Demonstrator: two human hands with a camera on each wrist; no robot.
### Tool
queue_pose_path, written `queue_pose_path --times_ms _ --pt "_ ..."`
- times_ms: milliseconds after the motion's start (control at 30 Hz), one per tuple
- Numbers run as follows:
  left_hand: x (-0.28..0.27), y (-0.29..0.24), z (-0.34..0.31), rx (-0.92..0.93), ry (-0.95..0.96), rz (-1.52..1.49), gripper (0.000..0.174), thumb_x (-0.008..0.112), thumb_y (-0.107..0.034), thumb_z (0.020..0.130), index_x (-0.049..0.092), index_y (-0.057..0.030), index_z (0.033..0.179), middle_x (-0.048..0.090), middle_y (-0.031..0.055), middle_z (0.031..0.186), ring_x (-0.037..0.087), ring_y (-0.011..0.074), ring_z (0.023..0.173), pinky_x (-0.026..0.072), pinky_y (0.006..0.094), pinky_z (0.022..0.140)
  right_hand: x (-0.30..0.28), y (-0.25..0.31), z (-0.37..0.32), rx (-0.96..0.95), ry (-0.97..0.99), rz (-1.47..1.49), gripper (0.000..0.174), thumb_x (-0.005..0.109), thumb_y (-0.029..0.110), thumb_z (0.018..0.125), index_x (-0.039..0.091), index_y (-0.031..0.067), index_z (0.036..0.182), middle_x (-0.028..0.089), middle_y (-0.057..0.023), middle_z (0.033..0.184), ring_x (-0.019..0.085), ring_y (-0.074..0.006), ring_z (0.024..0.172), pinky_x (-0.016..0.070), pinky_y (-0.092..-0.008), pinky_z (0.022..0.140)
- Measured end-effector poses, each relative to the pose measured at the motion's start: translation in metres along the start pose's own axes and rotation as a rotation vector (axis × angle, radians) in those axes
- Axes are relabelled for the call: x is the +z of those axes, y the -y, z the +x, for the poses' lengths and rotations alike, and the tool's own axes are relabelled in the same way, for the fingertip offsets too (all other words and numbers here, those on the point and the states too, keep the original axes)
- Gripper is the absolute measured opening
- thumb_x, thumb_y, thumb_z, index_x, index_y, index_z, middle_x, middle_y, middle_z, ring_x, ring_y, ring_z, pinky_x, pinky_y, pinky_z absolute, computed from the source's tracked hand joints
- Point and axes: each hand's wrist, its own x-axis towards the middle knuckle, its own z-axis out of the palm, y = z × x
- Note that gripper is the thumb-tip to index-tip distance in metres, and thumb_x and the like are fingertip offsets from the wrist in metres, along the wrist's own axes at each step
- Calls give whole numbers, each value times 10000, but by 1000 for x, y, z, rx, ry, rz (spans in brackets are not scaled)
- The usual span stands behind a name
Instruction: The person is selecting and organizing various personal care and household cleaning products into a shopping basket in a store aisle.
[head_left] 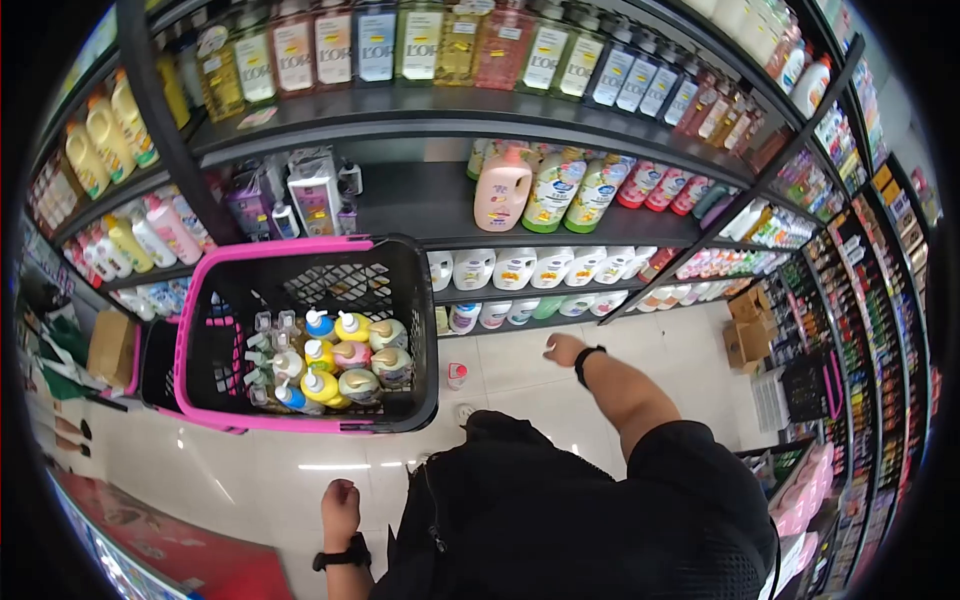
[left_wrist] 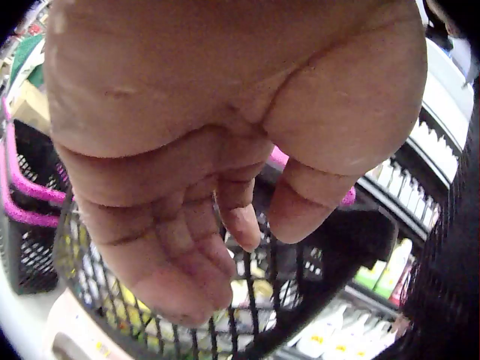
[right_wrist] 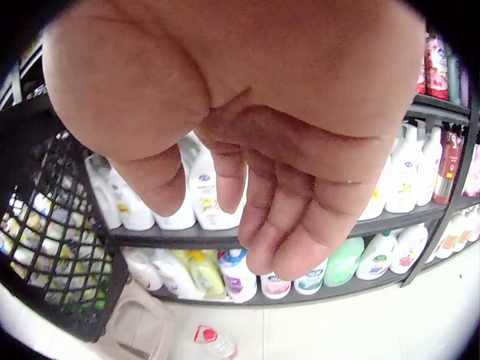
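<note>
We see a black basket (head_left: 404, 300) with a pink rim standing in front of the shelves, and inside it are many small bottles (head_left: 335, 362) with yellow, blue and pink tops, upright and close together. The left hand (head_left: 340, 506) is low, below the basket and apart from it – its fingers (left_wrist: 238, 217) are loosely curled and hold nothing. The right hand (head_left: 563, 348) is stretched out toward the lower shelf, near the row of white bottles (head_left: 515, 268) but not touching them – its fingers (right_wrist: 281, 225) hang relaxed and it grasps nothing. On the floor between the basket and the right hand stands a small bottle with a red label (head_left: 457, 375). One shelf higher we see a pink jug (head_left: 502, 188). To the left of the basket there is a second basket (head_left: 155, 365), and beside it a cardboard box (head_left: 110, 345).
</note>
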Motion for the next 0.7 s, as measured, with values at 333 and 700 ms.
queue_pose_path --times_ms 333,700 --pt "-10 -172 11 238 -70 -261 68 588 -53 988 575 -30 1050 616 28 889 579 111 779 495 260 717 -223 -95 122 174 -782 612 793 848 326 708 506 -29 1328 662 -242 1190 666 -346 1103 510 -409 965" --pt "86 -270 47 223 26 -98 145 600 -20 971 599 6 1114 624 24 979 563 89 844 466 236 765 -365 -69 139 -389 -480 873 740 857 140 775 478 16 1399 622 -128 1280 620 -245 1127 489 -372 997"
